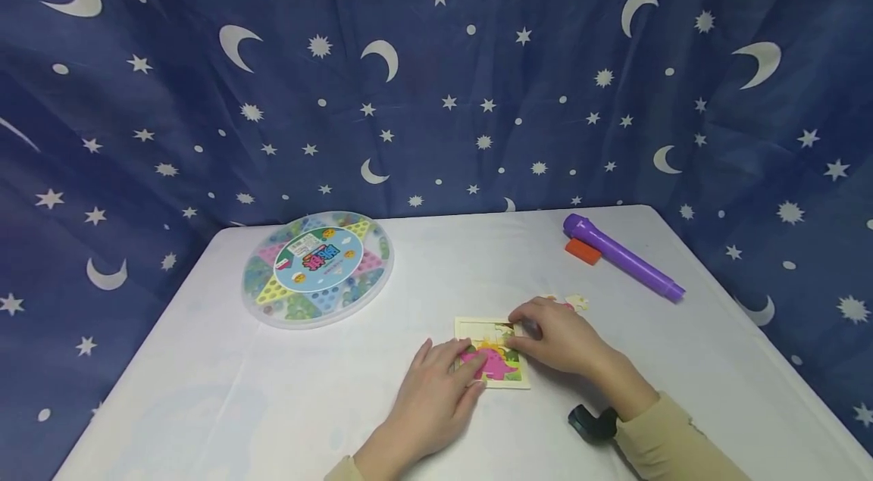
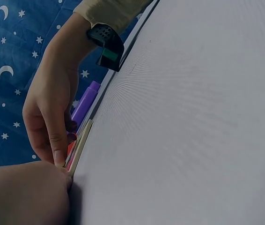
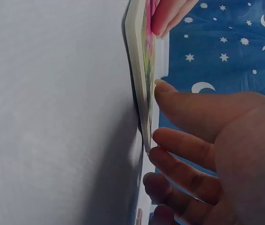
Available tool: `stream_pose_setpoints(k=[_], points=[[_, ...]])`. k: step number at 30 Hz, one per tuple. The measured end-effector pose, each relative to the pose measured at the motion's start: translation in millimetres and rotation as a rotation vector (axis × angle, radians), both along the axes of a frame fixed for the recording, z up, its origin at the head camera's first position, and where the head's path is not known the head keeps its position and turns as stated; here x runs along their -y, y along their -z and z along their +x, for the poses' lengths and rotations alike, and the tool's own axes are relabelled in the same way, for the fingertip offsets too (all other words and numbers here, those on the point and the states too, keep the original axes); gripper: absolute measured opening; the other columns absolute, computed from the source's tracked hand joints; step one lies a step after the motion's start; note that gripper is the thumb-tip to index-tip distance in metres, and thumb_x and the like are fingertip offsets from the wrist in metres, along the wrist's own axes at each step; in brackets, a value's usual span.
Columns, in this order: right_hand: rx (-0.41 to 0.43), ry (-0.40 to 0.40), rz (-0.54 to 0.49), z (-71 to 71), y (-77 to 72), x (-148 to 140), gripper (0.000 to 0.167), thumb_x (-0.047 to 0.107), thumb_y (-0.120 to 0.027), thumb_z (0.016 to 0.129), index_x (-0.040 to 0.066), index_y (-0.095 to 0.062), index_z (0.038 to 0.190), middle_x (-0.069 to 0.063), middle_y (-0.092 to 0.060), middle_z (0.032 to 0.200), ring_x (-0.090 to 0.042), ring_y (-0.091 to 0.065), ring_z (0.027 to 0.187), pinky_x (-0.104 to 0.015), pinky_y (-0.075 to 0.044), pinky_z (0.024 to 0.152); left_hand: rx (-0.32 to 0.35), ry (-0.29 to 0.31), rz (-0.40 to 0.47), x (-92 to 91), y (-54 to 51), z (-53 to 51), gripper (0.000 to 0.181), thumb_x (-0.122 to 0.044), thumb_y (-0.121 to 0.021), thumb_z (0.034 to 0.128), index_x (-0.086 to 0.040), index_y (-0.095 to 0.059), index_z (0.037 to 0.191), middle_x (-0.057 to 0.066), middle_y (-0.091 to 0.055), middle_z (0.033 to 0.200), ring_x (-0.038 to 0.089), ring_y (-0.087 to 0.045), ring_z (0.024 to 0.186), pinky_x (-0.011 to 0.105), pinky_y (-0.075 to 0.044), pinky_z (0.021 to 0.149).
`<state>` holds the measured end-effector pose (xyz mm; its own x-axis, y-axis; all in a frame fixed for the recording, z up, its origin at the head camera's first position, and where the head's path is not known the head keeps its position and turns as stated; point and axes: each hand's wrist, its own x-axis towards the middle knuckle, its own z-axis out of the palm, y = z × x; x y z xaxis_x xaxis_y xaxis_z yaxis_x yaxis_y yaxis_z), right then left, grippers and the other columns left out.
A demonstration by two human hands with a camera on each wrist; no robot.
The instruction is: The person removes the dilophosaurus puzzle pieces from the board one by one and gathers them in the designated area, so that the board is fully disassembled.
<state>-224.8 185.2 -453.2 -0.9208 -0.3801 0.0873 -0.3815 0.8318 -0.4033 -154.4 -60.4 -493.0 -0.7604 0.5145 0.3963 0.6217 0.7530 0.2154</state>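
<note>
In the head view a small framed puzzle (image 1: 496,370) with a pink dinosaur lies flat on the table; its upper left part shows bare tray. My left hand (image 1: 433,394) rests its fingers on the puzzle's left side. Across from it, my right hand (image 1: 562,337) touches the upper right corner with thumb and fingertips. The right wrist view shows that hand (image 3: 245,136) relaxed, thumb and fingers apart along the frame's edge (image 3: 136,51). Whether a piece lies under the fingertips is hidden. Loose pieces (image 1: 578,302) lie just beyond the right hand.
A round game board (image 1: 319,269) with a clear cover sits at the back left of the white table (image 1: 341,367). At the back right, a purple stick-like object (image 1: 624,257) lies beside an orange block (image 1: 583,251). A star-patterned curtain (image 1: 409,72) hangs behind.
</note>
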Motion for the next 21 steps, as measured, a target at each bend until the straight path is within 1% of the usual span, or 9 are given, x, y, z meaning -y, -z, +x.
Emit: stream_pose_setpoints(k=[2, 6, 8, 9, 12, 14, 17, 19, 21], points=[[-0.005, 0.004, -0.005, 0.3, -0.4, -0.2, 0.035, 0.042, -0.084, 0.084, 0.019, -0.075, 0.109, 0.002, -0.071, 0.111, -0.021, -0.065, 0.102, -0.048, -0.053, 0.093, -0.003, -0.004, 0.003, -0.7, 1.4, 0.1, 0.041, -0.039, -0.059, 0.1028, -0.021, -0.066, 0.139, 0.008, -0.059, 0.141, 0.025, -0.051, 0.134, 0.063, -0.034, 0.111], [-0.008, 0.016, -0.004, 0.7, -0.3, 1.5, 0.034, 0.041, -0.085, 0.083, 0.018, -0.076, 0.106, 0.002, -0.071, 0.108, -0.020, -0.064, 0.096, -0.047, -0.054, 0.089, -0.004, -0.015, -0.002, -1.5, 1.2, 0.8, 0.041, -0.040, -0.059, 0.1030, -0.022, -0.065, 0.139, 0.007, -0.059, 0.141, 0.025, -0.052, 0.133, 0.063, -0.034, 0.111], [-0.005, 0.025, 0.002, 1.3, 0.2, 1.2, 0.034, 0.041, -0.086, 0.083, 0.018, -0.076, 0.106, 0.001, -0.072, 0.109, -0.022, -0.065, 0.099, -0.049, -0.054, 0.091, -0.001, -0.016, -0.008, -3.3, 0.6, 1.5, 0.041, -0.041, -0.058, 0.1033, -0.023, -0.065, 0.140, 0.007, -0.059, 0.140, 0.025, -0.052, 0.133, 0.062, -0.034, 0.111], [-0.007, 0.030, 0.006, 1.3, 0.5, 1.2, 0.034, 0.041, -0.086, 0.083, 0.018, -0.076, 0.106, 0.001, -0.072, 0.110, -0.023, -0.065, 0.103, -0.051, -0.053, 0.094, -0.001, -0.017, -0.012, -3.9, 0.1, 1.8, 0.041, -0.041, -0.058, 0.1034, -0.023, -0.065, 0.140, 0.007, -0.059, 0.140, 0.025, -0.052, 0.133, 0.062, -0.034, 0.111], [-0.004, 0.037, 0.005, 2.0, 0.8, 1.6, 0.033, 0.040, -0.086, 0.083, 0.018, -0.076, 0.105, 0.000, -0.071, 0.110, -0.025, -0.065, 0.105, -0.052, -0.052, 0.096, 0.006, -0.017, -0.023, -4.3, -1.1, 2.8, 0.041, -0.041, -0.057, 0.1039, -0.023, -0.065, 0.140, 0.007, -0.058, 0.141, 0.026, -0.052, 0.133, 0.062, -0.034, 0.112], [-0.003, 0.037, 0.000, 2.1, 1.3, 1.6, 0.033, 0.040, -0.086, 0.083, 0.018, -0.076, 0.105, 0.000, -0.071, 0.109, -0.024, -0.065, 0.104, -0.052, -0.052, 0.095, 0.015, -0.016, -0.032, -4.1, -1.6, 3.2, 0.041, -0.041, -0.056, 0.1043, -0.023, -0.065, 0.141, 0.007, -0.058, 0.141, 0.026, -0.051, 0.133, 0.062, -0.034, 0.112], [-0.007, 0.030, -0.014, 1.7, 2.0, 1.9, 0.032, 0.039, -0.087, 0.082, 0.018, -0.075, 0.104, 0.002, -0.069, 0.106, -0.020, -0.063, 0.098, -0.048, -0.054, 0.092, 0.023, -0.021, -0.043, -3.5, -1.7, 3.1, 0.041, -0.041, -0.055, 0.1048, -0.023, -0.065, 0.141, 0.006, -0.057, 0.142, 0.025, -0.051, 0.134, 0.061, -0.034, 0.112], [-0.002, 0.023, -0.031, 0.8, 3.1, 1.9, 0.031, 0.038, -0.087, 0.082, 0.018, -0.075, 0.104, 0.003, -0.068, 0.104, -0.017, -0.061, 0.092, -0.043, -0.055, 0.086, 0.023, -0.026, -0.044, -3.3, -1.5, 2.9, 0.041, -0.041, -0.056, 0.1045, -0.023, -0.065, 0.141, 0.005, -0.057, 0.141, 0.025, -0.050, 0.134, 0.061, -0.033, 0.113], [0.013, 0.023, -0.052, -0.5, 4.1, 2.0, 0.031, 0.036, -0.088, 0.082, 0.018, -0.074, 0.104, 0.004, -0.067, 0.100, -0.015, -0.057, 0.085, -0.037, -0.054, 0.079, 0.021, -0.030, -0.035, -3.8, -1.1, 2.8, 0.041, -0.041, -0.057, 0.1038, -0.024, -0.064, 0.141, 0.005, -0.058, 0.140, 0.025, -0.051, 0.132, 0.061, -0.034, 0.112]])
